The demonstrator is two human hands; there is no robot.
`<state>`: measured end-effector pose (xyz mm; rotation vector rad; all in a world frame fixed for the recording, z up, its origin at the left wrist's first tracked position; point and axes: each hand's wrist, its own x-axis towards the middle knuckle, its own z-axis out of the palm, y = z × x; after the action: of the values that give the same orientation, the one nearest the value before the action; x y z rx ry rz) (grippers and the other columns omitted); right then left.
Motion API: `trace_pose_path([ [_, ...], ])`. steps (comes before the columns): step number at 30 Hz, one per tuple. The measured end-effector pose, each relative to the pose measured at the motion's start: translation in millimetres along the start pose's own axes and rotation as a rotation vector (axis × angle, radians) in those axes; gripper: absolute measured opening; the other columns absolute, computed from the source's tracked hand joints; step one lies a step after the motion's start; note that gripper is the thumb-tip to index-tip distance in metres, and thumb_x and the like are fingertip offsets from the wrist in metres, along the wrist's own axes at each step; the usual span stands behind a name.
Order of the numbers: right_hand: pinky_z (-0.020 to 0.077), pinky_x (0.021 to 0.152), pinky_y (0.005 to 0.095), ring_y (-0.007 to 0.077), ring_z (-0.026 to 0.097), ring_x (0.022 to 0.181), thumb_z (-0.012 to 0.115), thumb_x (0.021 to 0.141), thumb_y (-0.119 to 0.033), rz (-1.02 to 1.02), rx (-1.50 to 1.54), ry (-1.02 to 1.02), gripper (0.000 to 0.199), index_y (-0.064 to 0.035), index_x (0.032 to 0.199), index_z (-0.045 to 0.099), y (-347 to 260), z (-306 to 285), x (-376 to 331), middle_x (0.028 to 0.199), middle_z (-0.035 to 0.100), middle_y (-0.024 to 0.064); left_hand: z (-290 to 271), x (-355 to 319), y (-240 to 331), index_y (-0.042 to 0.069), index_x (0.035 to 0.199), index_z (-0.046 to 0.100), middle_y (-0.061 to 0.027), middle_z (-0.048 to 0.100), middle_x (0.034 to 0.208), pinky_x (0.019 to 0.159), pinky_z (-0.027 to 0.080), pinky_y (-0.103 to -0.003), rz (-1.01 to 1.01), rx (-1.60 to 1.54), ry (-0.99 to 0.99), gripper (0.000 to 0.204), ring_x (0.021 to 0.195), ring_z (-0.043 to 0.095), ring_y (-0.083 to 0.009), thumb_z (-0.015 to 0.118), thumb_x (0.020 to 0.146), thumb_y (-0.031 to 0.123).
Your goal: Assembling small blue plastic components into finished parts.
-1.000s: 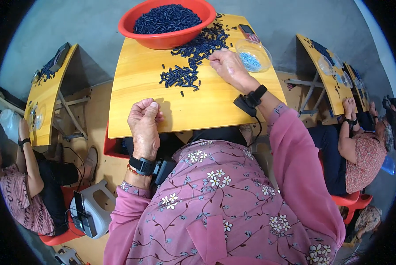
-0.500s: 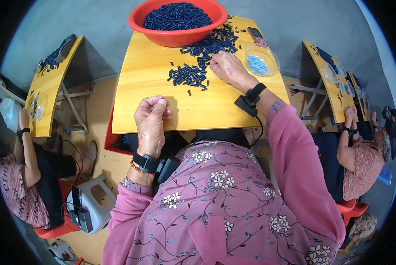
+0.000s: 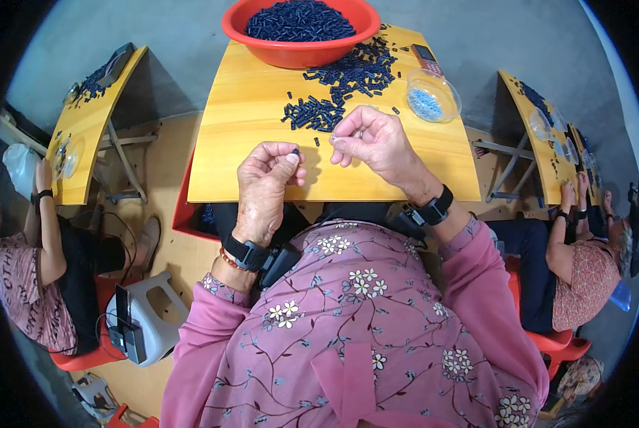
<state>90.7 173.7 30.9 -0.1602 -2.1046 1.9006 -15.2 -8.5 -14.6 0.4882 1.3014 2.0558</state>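
While left hand (image 3: 266,187) pinches a small dark tube (image 3: 293,153), right hand (image 3: 376,143) closed, contents unclear

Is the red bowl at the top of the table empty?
No, the red bowl is heaped with small dark pieces.

Person in a pink long-sleeved floral top (image 3: 362,328), black wristbands on both wrists, red bracelet (image 3: 228,260) on left.

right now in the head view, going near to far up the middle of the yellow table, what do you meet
left hand pinching a small dark piece → right hand → loose pile of dark blue pieces → red basin full of the same pieces
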Motion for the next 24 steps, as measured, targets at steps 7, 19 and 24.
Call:
trace_pose_path([
  [7,0.0551,0.065,0.0247,0.0133,0.067,0.073,0.060,0.091,0.002,-0.071,0.063,-0.063,0.006,0.0033,0.097,0.059,-1.9,9.1,-0.7,0.081,0.065,0.0070,1.2,0.6,1.7,0.001,0.105,0.059,-0.0097,0.066,0.093,0.067,0.051,-0.025,-0.010,-0.054,-0.090,0.013,0.074,0.062,-0.0139,0.062,0.092,0.002],
  [19,0.0523,0.066,0.0218,0.0084,0.062,0.072,0.059,0.092,0.002,-0.054,0.039,-0.114,0.010,0.0035,0.099,0.064,-2.4,20.4,10.3,0.083,0.065,0.0044,-2.1,1.2,2.6,0.000,0.103,0.058,-0.0095,0.065,0.089,0.067,0.052,-0.025,0.030,-0.091,-0.126,0.010,0.072,0.062,-0.0138,0.060,0.092,0.000],
  [24,0.0524,0.065,0.0219,0.0081,0.062,0.072,0.060,0.091,0.002,-0.007,0.051,-0.070,0.011,0.0037,0.101,0.063,-1.2,20.8,4.5,0.084,0.064,0.0041,-4.1,2.3,4.0,0.001,0.106,0.059,-0.0088,0.066,0.091,0.067,0.052,-0.025,-0.003,-0.056,-0.083,0.012,0.073,0.063,-0.0143,0.058,0.094,0.004],
])
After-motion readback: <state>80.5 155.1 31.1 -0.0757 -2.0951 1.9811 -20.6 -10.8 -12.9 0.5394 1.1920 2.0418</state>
